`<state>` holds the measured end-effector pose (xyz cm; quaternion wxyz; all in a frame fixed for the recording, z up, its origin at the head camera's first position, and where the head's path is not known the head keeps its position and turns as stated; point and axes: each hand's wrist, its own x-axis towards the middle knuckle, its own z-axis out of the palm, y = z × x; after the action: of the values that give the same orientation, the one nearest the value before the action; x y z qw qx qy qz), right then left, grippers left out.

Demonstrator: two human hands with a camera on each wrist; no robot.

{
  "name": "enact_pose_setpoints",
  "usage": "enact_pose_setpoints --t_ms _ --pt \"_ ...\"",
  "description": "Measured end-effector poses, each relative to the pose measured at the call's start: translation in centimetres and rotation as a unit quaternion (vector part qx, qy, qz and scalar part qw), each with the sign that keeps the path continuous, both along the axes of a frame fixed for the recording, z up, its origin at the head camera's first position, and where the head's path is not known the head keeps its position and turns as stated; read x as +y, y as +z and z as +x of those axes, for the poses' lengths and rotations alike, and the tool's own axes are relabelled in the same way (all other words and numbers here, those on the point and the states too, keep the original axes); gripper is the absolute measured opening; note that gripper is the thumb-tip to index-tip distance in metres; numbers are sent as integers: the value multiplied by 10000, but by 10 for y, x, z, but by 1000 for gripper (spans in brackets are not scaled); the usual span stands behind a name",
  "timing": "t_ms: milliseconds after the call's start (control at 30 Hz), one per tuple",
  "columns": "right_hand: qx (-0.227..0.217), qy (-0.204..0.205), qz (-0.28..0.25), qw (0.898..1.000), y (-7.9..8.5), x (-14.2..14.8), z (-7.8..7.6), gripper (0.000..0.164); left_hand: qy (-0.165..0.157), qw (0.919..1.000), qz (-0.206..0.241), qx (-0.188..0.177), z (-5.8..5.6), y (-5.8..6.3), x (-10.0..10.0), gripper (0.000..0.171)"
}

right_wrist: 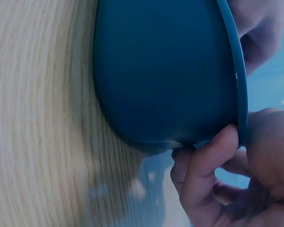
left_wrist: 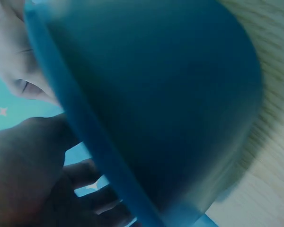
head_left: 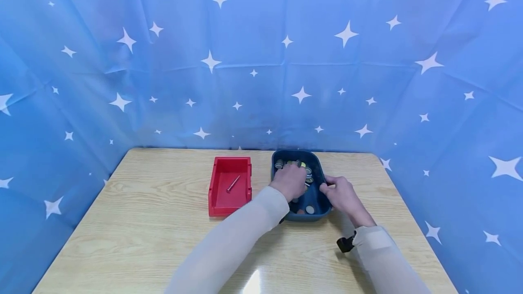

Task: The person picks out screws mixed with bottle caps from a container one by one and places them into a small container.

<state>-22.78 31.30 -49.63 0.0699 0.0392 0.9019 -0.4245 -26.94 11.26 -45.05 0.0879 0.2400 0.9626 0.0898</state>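
A dark blue bin point(head_left: 315, 218) holds several small objects, among them pale round discs point(head_left: 310, 209), a grey cylinder point(head_left: 279, 164) and something yellow. My left hand point(head_left: 291, 179) reaches down into it among these objects. In the left wrist view that hand's fingers point(left_wrist: 102, 198) show beyond the bin's rim, their tips hidden. At the bin's right side my right hand point(head_left: 343, 196) grips the rim. The right wrist view shows its fingers point(right_wrist: 203, 163) against the outer wall and the thumb side over the rim.
Left of the blue bin stands a red open-front bin point(head_left: 229, 203), with a metal bolt point(head_left: 233, 184) lying in it. Both are on a wooden table point(head_left: 135, 221). A blue curtain point(head_left: 253, 94) with white stars hangs behind and around the table.
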Motion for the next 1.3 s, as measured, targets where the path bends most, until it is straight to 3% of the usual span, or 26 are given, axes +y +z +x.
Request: enact_pose_setpoints --t_ms 200,600,1100,1300 --pt "-92 -10 25 10000 3 -3 -1 58 162 9987 -120 -468 -1 2 1 14" --pt "6 -82 160 9998 4 -5 -1 58 36 9996 -97 -260 -3 -3 -3 12" --pt "-127 -158 208 9996 3 -6 -5 59 95 9994 -134 -290 -5 -9 -3 13" --pt "-140 -157 207 9996 2 -6 -2 59 -20 9988 106 -480 -6 -9 -5 11"
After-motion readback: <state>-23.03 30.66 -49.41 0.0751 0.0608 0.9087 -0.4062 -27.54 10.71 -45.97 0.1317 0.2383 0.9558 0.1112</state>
